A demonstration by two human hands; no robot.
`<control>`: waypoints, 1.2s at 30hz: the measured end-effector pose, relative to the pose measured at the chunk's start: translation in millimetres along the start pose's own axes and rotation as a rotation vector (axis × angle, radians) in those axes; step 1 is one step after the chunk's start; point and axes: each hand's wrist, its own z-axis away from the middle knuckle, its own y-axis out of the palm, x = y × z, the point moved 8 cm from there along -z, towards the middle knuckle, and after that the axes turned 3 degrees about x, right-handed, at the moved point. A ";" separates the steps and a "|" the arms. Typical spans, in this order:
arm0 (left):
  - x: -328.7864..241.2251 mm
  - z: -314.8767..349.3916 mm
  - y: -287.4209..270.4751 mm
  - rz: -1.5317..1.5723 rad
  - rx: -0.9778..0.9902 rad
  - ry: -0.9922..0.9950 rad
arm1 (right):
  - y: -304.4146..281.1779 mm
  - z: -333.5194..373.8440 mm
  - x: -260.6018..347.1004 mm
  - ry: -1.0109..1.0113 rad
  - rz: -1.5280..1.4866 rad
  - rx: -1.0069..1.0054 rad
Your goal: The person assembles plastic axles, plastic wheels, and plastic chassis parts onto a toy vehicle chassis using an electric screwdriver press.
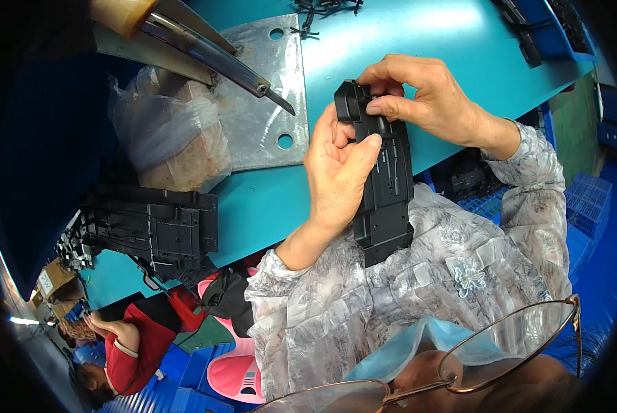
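Eyeglasses (451, 379) nearest | left hand (339, 175) clamped on black housing (393, 184) | right hand (429, 93) pinching its far end | carton (56, 277) lettered

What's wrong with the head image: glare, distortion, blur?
Head view: bright glare on the teal tabletop; fisheye distortion toward the rim, corners black; co-worker in red at lower left looks softer; left hand, right hand and black plastic part look reasonably sharp.

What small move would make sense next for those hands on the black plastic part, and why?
Probably a gentle press by the right hand at the far end of the black plastic part: its thumb and fingers are bent over that end, while the left hand grips the side, seemingly steadying it.
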 end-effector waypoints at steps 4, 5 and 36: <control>0.5 -0.6 0.1 -0.014 0.005 0.011 | 1.3 0.5 -2.2 -0.066 0.042 -0.010; 0.1 -0.1 -0.2 -0.020 -0.005 0.013 | 2.0 0.6 -2.5 -0.069 0.028 -0.006; 4.2 -3.8 -19.8 -0.035 -0.211 -0.044 | -3.2 9.1 -31.1 0.093 -0.436 -0.146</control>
